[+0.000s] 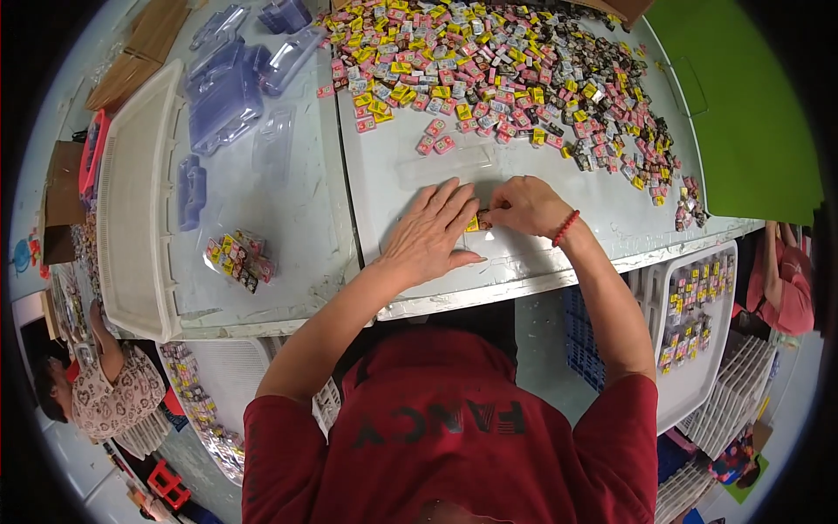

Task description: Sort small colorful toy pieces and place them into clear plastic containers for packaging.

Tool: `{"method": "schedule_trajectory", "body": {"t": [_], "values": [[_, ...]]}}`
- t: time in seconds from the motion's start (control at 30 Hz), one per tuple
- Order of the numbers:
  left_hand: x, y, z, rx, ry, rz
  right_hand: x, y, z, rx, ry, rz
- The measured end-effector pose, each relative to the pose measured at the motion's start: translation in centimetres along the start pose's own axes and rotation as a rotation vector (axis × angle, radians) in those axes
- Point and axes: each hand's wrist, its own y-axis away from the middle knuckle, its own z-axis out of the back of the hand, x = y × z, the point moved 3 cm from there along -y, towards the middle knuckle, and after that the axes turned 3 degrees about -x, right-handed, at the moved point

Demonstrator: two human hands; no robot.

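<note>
My left hand (434, 229) lies flat on the white table with its fingers stretched out and the thumb apart. Close to its fingertips is a small yellow packet (472, 224). My right hand (529, 208), with a red beaded band at the wrist, has its fingers pinched on a small dark brown packet (486, 219) beside the yellow one. What lies under the two packets is mostly hidden by my hands. Just beyond my fingers rests a clear plastic tray (447, 168). Three pink packets (435, 138) sit apart from a large spread of pink, yellow and dark packets (489, 74).
Stacked blue-tinted clear trays (225, 96) stand at the far left, near a filled clear pack (241, 260). A white crate (140, 201) borders the table's left side. Below the right edge, a white tray (696, 323) holds filled packs. Other people work at both sides.
</note>
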Motion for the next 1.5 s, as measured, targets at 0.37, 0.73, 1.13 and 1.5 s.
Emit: {"method": "schedule_trajectory", "body": {"t": [0.37, 0.73, 1.13, 1.5], "values": [[-0.6, -0.3, 0.9, 0.117, -0.064, -0.006, 3.2, 6.1, -6.1, -0.976, 0.225, 0.113], [-0.6, -0.4, 0.8, 0.143, -0.055, 0.013, 2.4, 6.5, -6.6, -0.957, 0.175, 0.15], [-2.5, -7.1, -0.5, -0.179, 0.064, 0.217, -2.5, 7.3, -3.3, -1.059, 0.235, 0.001], [0.6, -6.9, -1.7, -0.151, 0.274, -0.017, -2.7, 6.2, -2.2, -1.058, 0.014, 0.171]]}}
